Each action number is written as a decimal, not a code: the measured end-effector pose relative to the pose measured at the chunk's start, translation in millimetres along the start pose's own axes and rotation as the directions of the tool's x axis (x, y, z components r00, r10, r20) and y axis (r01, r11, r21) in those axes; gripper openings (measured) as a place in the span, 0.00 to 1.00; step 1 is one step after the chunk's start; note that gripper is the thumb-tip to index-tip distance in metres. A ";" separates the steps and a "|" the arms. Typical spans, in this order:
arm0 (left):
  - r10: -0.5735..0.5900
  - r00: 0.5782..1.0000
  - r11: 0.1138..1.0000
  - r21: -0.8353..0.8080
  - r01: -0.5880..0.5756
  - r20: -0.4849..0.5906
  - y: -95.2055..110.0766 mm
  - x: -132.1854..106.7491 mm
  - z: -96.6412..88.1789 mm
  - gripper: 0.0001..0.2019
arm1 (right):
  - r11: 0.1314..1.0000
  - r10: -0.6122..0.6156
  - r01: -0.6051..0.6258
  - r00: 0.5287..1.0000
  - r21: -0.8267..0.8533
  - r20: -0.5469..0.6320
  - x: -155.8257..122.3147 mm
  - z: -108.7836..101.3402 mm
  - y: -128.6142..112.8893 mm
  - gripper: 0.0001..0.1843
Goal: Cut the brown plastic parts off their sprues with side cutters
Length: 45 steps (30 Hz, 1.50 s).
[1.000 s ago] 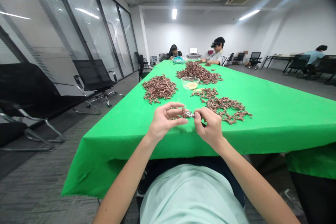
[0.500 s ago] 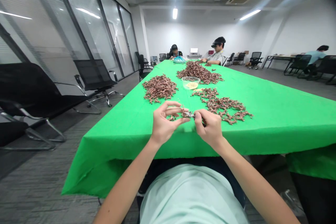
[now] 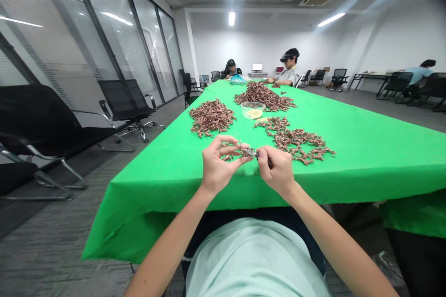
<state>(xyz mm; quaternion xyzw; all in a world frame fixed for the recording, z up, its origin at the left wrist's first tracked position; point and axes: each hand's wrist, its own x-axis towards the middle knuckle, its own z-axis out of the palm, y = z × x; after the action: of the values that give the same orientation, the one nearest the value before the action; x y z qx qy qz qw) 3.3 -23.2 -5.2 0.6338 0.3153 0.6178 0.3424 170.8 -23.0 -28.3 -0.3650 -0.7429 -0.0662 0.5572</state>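
Piece in hand: I am watching a small brownish piece [image 3: 246, 151] with a shiny metal end. It is being held between both hands just above the near edge of the green tablecloth [image 3: 365, 153]. It is too small for me to make out its shape.
Left hand: the left hand [image 3: 216, 167] is pinching the brown end between thumb and forefinger. The other fingers are arching above it and covering part of it from my view.
Right hand: the right hand [image 3: 278, 171] is closing on the metal end in a tight pinch, with its fingers curling inward.
Loose bits: a few loose bits [image 3: 226, 158] of the same brown are lying on the cloth, just beyond the left hand.
Bowl: a clear bowl [image 3: 252, 109] is standing further up the table between the heaps. It is holding a low mound of pale yellow material, and I cannot tell what it is.
Heaps: I am seeing a left heap [image 3: 211, 117] of brown pieces and a scattered right heap [image 3: 296, 139] trailing towards the right hand. A far heap [image 3: 263, 95] is lying behind the bowl.
Far end: a blue bundle [image 3: 237, 79] is sitting on the cloth there. Two co-workers [image 3: 288, 73] are sitting by it, one of them reaching towards the far heap.
Surroundings: black chairs [image 3: 127, 102] are standing along the glass wall on the left. Another person [image 3: 420, 74] is sitting at a separate desk far to the right.
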 end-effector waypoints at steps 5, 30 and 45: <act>-0.027 1.000 0.999 -0.045 0.028 0.014 0.7 0.2 0.3 0.25 | 1.000 -0.005 0.005 1.000 0.010 -0.004 0.3 0.0 0.3 0.15; -0.071 0.984 0.973 -0.207 0.104 0.161 -3.8 9.6 -8.7 0.22 | 1.000 0.006 -0.005 0.999 0.019 -0.035 0.6 0.6 2.9 0.16; -0.151 0.987 0.972 -0.173 0.158 0.056 -8.8 12.5 -9.7 0.18 | 0.962 -0.100 0.065 0.987 -0.264 -0.123 -3.5 8.8 8.8 0.09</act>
<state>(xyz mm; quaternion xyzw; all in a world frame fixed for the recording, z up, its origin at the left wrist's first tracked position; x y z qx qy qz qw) -5.7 -7.5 -5.4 0.5874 0.3001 0.6012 0.4511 169.7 -13.9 -37.3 -0.3980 -0.7030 -0.2105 0.5505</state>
